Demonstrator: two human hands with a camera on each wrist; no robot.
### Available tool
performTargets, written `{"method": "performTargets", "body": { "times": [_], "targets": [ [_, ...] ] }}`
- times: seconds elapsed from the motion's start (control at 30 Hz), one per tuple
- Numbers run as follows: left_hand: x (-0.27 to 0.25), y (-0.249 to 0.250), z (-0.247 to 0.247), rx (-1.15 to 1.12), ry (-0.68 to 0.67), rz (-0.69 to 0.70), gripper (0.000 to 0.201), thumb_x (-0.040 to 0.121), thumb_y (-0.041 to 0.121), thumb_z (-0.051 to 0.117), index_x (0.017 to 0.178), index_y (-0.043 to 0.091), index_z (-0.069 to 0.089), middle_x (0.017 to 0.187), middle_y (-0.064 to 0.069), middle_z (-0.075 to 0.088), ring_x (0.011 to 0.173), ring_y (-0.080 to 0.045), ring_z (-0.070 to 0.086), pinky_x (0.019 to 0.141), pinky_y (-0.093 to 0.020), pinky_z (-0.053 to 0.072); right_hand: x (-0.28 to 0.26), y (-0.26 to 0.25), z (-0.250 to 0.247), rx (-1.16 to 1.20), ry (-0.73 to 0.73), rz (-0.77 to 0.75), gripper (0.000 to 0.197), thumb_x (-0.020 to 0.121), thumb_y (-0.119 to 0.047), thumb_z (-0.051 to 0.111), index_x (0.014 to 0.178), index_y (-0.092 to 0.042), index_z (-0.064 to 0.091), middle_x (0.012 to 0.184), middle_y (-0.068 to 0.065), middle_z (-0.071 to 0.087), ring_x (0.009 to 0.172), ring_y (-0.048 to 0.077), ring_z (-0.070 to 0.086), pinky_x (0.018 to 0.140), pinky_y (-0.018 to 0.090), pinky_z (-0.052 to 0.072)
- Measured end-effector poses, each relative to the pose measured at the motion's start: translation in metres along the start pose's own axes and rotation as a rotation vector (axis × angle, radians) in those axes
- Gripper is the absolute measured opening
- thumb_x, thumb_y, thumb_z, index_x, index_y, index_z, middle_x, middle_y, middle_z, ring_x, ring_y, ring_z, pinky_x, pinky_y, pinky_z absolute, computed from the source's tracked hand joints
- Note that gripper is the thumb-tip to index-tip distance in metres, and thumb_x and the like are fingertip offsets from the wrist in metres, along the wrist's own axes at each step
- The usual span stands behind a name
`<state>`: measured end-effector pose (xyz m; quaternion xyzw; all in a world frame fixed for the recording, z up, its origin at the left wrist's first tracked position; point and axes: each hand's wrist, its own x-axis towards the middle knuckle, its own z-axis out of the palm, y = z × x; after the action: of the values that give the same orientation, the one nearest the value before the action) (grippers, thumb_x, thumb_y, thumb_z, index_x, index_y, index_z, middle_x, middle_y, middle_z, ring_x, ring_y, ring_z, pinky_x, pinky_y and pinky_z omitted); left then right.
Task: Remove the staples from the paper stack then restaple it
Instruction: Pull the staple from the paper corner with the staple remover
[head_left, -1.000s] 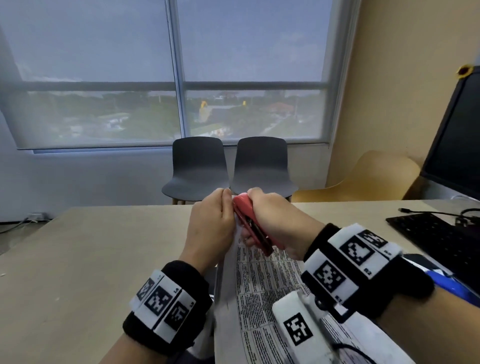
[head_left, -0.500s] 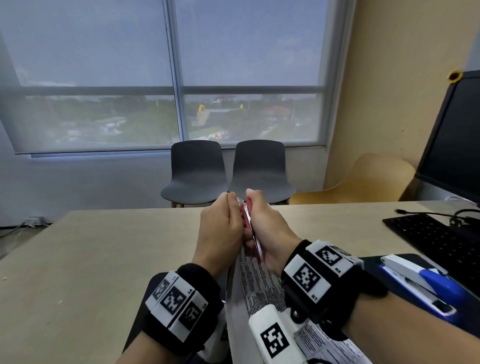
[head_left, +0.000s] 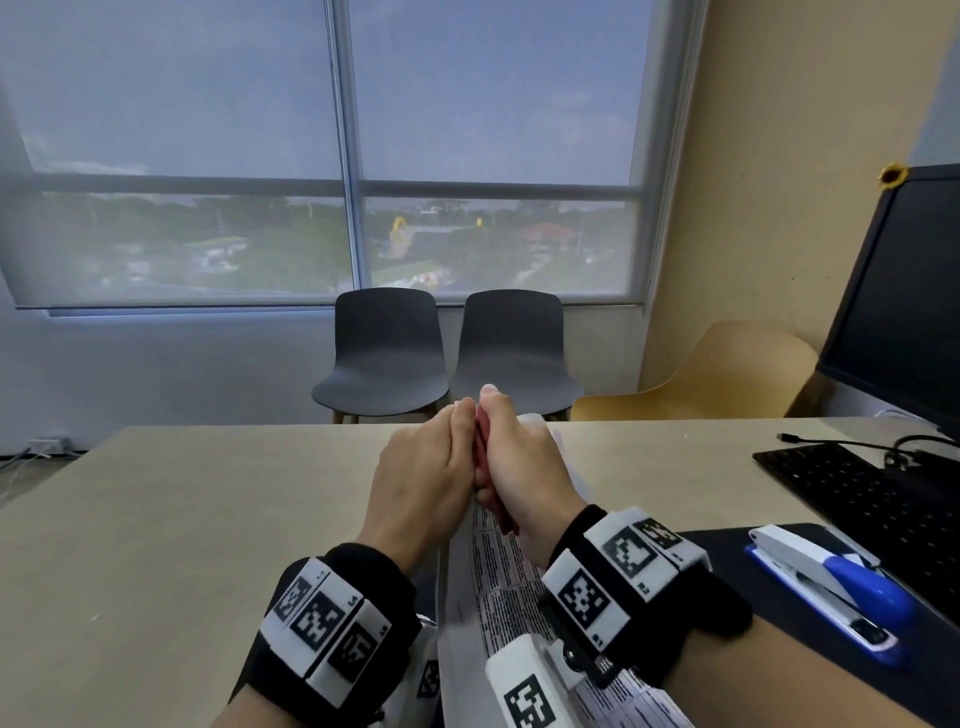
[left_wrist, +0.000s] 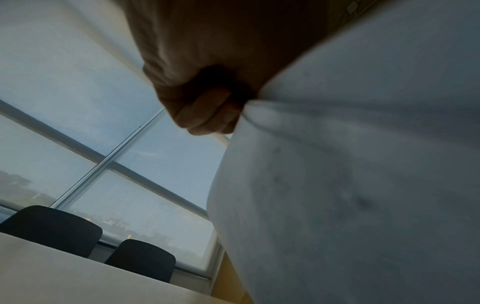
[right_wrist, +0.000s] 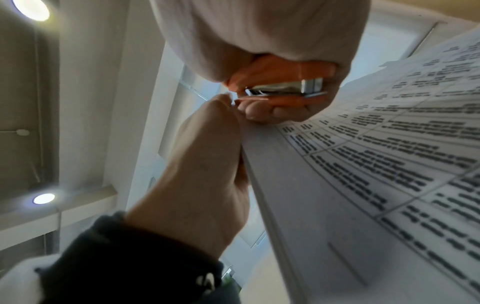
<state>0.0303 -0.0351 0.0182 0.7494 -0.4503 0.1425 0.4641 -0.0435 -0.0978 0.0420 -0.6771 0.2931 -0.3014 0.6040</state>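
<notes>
Paper stack (head_left: 498, 571): my left hand (head_left: 421, 483) pinches its corner; right hand (head_left: 524, 467) squeezes red stapler (right_wrist: 283, 86) beside it. Judged restapling; next, release cleanly.

Head view: above and behind, facing forward over desk (head_left: 156, 519) toward window (head_left: 337, 156). Wrist views: very close, angled upward beneath each hand. All three share paper (head_left: 498, 577) (left_wrist: 350, 164) (right_wrist: 363, 164).

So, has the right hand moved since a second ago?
Yes. Against the two dark chairs behind, the right hand swung left toward the left hand, turning the red tool edge-on between them.
</notes>
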Motion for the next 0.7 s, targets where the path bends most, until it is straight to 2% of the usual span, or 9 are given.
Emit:
{"method": "performTargets", "body": {
  "times": [0.17, 0.23, 0.3, 0.37, 0.43, 0.53, 0.6, 0.63, 0.7],
  "targets": [
    [0.000, -0.005, 0.005, 0.077, 0.060, 0.035, 0.042, 0.105, 0.035, 0.027, 0.077, 0.018, 0.053, 0.062, 0.002, 0.058, 0.056, -0.015, 0.050, 0.056, -0.034, 0.033, -0.002, -0.004, -0.004, -0.079, 0.054, -0.028, 0.055, 0.096, -0.053, 0.039, 0.062, -0.019, 0.066, 0.052, -0.007, 0.058, 0.063, 0.015, 0.062, 0.059, 0.026, 0.047],
    [0.001, -0.007, 0.005, 0.036, 0.080, 0.040, 0.041, 0.106, 0.029, 0.030, 0.079, 0.014, 0.057, 0.063, 0.001, 0.059, 0.055, -0.012, 0.049, 0.053, -0.027, 0.029, 0.000, -0.002, 0.002, -0.055, 0.044, -0.011, 0.054, 0.086, -0.058, 0.041, 0.056, -0.021, 0.067, 0.053, -0.007, 0.060, 0.069, 0.020, 0.064, 0.075, 0.038, 0.057],
    [0.002, -0.007, 0.003, -0.052, 0.087, 0.059, 0.044, 0.104, 0.029, 0.030, 0.077, 0.010, 0.059, 0.061, -0.001, 0.059, 0.055, -0.014, 0.051, 0.053, -0.028, 0.032, -0.001, -0.003, 0.010, -0.010, 0.023, 0.013, 0.052, 0.067, -0.064, 0.038, 0.050, -0.025, 0.067, 0.053, -0.004, 0.060, 0.069, 0.024, 0.061, 0.082, 0.049, 0.055],
    [0.001, -0.005, 0.001, -0.124, 0.106, 0.079, 0.045, 0.104, 0.027, 0.031, 0.069, 0.009, 0.054, 0.055, 0.000, 0.053, 0.053, -0.013, 0.049, 0.051, -0.023, 0.032, 0.001, -0.003, 0.013, 0.027, 0.006, 0.041, 0.053, 0.066, -0.063, 0.036, 0.049, -0.021, 0.065, 0.052, -0.001, 0.059, 0.064, 0.024, 0.057, 0.070, 0.046, 0.054],
    [-0.001, -0.002, -0.001, -0.175, 0.124, 0.089, 0.045, 0.107, 0.017, 0.035, 0.064, 0.011, 0.049, 0.051, 0.007, 0.047, 0.050, -0.008, 0.047, 0.050, -0.014, 0.032, 0.007, -0.002, 0.010, 0.082, -0.004, 0.063, 0.053, 0.082, -0.054, 0.038, 0.051, -0.017, 0.059, 0.046, -0.002, 0.052, 0.052, 0.020, 0.051, 0.053, 0.034, 0.045],
    [-0.002, 0.002, -0.001, -0.259, 0.143, 0.067, 0.045, 0.107, 0.012, 0.038, 0.063, 0.009, 0.048, 0.050, 0.009, 0.046, 0.047, -0.005, 0.046, 0.050, -0.011, 0.033, 0.006, -0.004, 0.007, 0.166, -0.050, 0.099, 0.049, 0.093, -0.046, 0.035, 0.059, -0.015, 0.052, 0.045, -0.001, 0.045, 0.042, 0.015, 0.041, 0.044, 0.026, 0.035],
    [-0.001, -0.001, 0.000, -0.339, 0.132, 0.026, 0.047, 0.107, 0.018, 0.037, 0.061, 0.014, 0.044, 0.049, 0.006, 0.046, 0.045, -0.006, 0.043, 0.049, -0.021, 0.039, 0.006, -0.005, 0.007, 0.232, -0.083, 0.126, 0.048, 0.094, -0.044, 0.035, 0.058, -0.016, 0.048, 0.045, 0.000, 0.041, 0.038, 0.013, 0.035, 0.040, 0.023, 0.031],
    [-0.001, -0.002, 0.001, -0.389, 0.117, -0.007, 0.047, 0.107, 0.023, 0.037, 0.060, 0.018, 0.042, 0.049, 0.003, 0.046, 0.045, -0.010, 0.044, 0.048, -0.035, 0.043, 0.006, -0.005, 0.007, 0.272, -0.097, 0.144, 0.048, 0.094, -0.042, 0.034, 0.057, -0.016, 0.047, 0.044, 0.000, 0.040, 0.036, 0.013, 0.033, 0.039, 0.021, 0.028],
    [-0.002, -0.002, 0.002, -0.472, 0.092, -0.079, 0.049, 0.105, 0.034, 0.036, 0.057, 0.024, 0.042, 0.050, -0.002, 0.048, 0.046, -0.022, 0.045, 0.047, -0.046, 0.044, 0.004, -0.008, 0.007, 0.332, -0.126, 0.177, 0.049, 0.094, -0.041, 0.034, 0.054, -0.016, 0.047, 0.042, -0.001, 0.039, 0.033, 0.012, 0.031, 0.036, 0.019, 0.025]
  ]
}}
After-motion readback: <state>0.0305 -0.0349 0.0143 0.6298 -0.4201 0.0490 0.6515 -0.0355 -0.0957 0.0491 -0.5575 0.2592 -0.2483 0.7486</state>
